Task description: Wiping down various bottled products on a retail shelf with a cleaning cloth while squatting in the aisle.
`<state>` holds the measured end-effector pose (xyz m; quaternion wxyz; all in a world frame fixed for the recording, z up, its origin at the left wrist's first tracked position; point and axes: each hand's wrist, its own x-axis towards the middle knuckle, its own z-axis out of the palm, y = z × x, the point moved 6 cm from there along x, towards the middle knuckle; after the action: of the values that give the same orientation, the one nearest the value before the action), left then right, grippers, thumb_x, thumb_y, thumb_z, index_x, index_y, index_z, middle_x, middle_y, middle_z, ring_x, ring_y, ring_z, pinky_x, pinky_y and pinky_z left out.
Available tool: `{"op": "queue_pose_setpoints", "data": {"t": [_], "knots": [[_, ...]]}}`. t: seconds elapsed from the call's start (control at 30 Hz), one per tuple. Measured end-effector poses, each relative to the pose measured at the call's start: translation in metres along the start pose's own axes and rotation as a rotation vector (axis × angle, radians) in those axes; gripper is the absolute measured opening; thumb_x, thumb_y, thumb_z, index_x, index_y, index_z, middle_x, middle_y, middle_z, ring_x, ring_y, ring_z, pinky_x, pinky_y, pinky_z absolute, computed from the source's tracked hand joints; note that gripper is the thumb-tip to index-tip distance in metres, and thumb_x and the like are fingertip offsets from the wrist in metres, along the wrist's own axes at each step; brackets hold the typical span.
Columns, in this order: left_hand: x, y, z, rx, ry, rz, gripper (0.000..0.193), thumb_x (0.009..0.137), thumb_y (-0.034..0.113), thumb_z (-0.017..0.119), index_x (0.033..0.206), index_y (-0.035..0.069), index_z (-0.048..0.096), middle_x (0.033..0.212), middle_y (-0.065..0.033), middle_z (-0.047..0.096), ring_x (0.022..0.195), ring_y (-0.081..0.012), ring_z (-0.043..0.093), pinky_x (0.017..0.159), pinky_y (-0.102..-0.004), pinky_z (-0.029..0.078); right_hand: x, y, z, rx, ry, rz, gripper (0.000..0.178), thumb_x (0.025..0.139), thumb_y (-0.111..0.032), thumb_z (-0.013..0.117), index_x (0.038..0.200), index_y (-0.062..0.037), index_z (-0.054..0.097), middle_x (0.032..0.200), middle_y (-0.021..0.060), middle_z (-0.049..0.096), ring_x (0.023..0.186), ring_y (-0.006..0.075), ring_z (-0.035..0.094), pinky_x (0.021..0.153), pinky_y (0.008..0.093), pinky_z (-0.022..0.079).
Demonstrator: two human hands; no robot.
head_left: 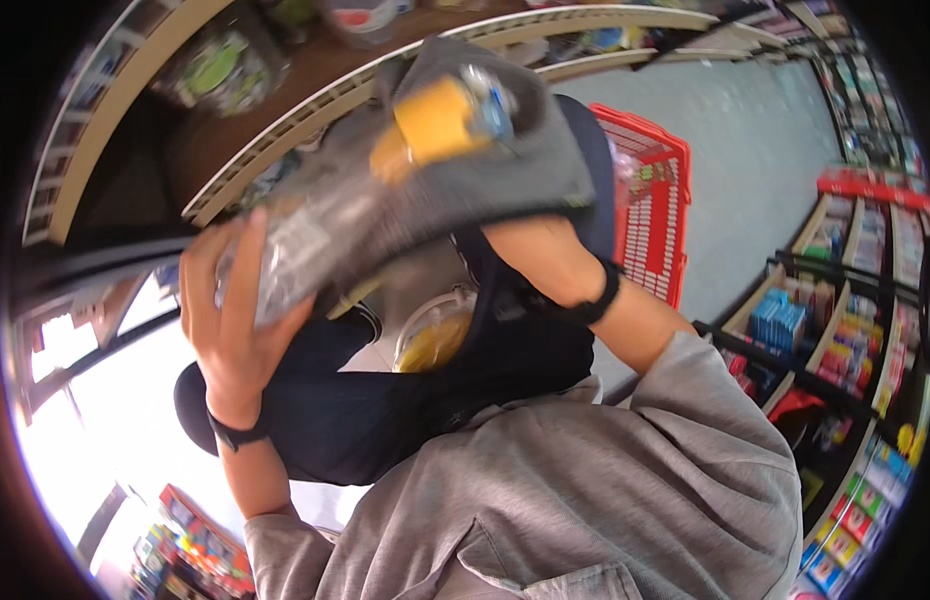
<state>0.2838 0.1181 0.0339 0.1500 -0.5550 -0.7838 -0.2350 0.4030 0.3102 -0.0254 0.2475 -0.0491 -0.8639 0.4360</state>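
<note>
Blurred grey bundle (465, 197) with yellow patch (437, 120), between the hands
Left hand (233, 310) clasps its clear-plastic end (300, 242), fingers spread; right hand (550, 258), fingers hidden beneath, grip unclear

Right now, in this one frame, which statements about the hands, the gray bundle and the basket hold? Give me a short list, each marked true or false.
1. A red basket is to the right of the gray bundle. True.
2. The right hand shows all its fingers. False: the bundle hides them.
3. The left hand touches clear plastic wrapping. True.
4. Only one wrist wears a band. False: dark bands are on both.
5. A yellow patch shows on the bundle, blurred. True.
6. The person's sleeves are bright green. False: they are gray.
</note>
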Motion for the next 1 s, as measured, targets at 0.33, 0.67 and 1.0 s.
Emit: {"op": "queue_pose_setpoints", "data": {"t": [0.33,0.67,1.0], "knots": [[0.013,0.021,0.019,-0.341,0.065,0.245,0.086,0.078,0.038,0.077,0.147,0.01,0.032,0.139,-0.0258,0.04,0.121,-0.0395,0.051,0.098,-0.0491,0.047,-0.199,-0.012,-0.217,-1.268,0.369,0.388,0.024,0.094,-0.012,0.055,0.113,0.0014,0.061,0.108,0.0132,0.064,0.102,0.0243,0.062,0.09,0.0367,0.048],[0.022,0.02,0.036,-0.292,-0.195,0.059,0.051,0.081,0.013,0.069,0.127,-0.002,0.054,0.139,-0.0218,0.043,0.122,-0.0364,0.05,0.102,-0.0439,0.041,-0.24,0.145,-0.287,-1.08,0.56,0.415,0.033,0.077,-0.024,0.071,0.096,0.0005,0.062,0.084,0.0173,0.061,0.074,0.0345,0.059,0.068,0.0401,0.048],[0.013,0.018,0.053,-0.313,-0.376,-0.066,0.048,0.075,0.004,0.069,0.121,-0.003,0.057,0.139,-0.0174,0.044,0.118,-0.0328,0.052,0.099,-0.0414,0.043,-0.308,0.368,-0.19,-0.574,0.44,0.704,0.031,0.082,-0.026,0.064,0.102,-0.0034,0.058,0.095,0.0184,0.063,0.09,0.0382,0.062,0.076,0.0457,0.048]]}}
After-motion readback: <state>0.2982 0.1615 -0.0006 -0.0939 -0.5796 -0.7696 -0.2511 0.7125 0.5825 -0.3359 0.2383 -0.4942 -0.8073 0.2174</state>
